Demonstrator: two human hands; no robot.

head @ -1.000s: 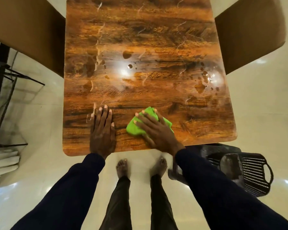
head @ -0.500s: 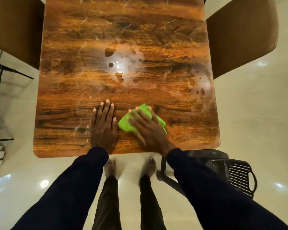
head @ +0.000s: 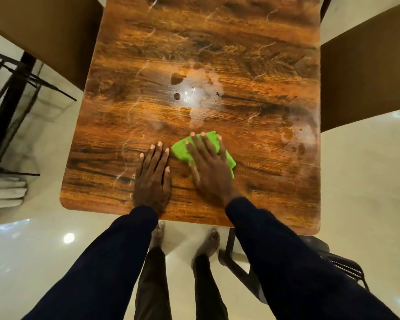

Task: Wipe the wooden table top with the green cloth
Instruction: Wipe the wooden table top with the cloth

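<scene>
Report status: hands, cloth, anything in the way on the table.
Right hand flat, pressing the green cloth on the wooden table top. Left hand flat beside it, empty. Wet droplets and smears just ahead; no obstacles on the table.

bare table top beyond cloth

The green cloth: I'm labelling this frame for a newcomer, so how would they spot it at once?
Start at the brown wood-grain table top that fills the middle of the view. Near its front edge, the right hand presses flat on the bright green folded cloth. It is the only green thing there; the left hand beside it rests on bare wood.
</scene>
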